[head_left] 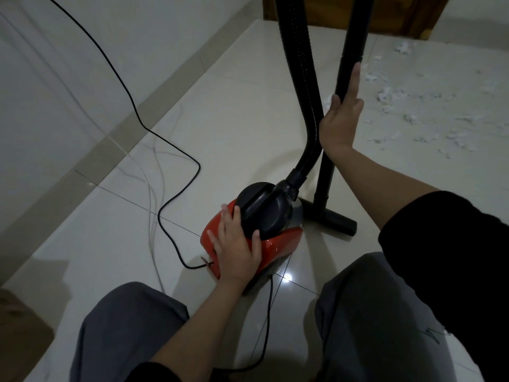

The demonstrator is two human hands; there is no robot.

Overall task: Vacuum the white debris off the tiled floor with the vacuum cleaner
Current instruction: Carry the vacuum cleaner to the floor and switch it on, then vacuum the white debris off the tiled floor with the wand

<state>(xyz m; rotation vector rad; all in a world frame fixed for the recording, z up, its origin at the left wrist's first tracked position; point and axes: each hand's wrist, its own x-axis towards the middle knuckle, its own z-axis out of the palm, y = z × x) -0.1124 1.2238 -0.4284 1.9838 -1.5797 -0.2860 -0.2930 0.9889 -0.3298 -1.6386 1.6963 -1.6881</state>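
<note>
Pale tiled floor (248, 128) carries white debris (413, 114) beyond the right hand (341, 117) — fingers straight, steadying the wand (349, 78); left hand (237, 244) spread flat on the vacuum cleaner (275, 244) — likely reaching its switch.

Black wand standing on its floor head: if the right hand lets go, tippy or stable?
Probably tippy: the wand is tall and thin over a narrow floor head, and the right hand steadies it with flat fingers. It looks rigid. The ribbed hose hanging beside it may pull it sideways.
</note>
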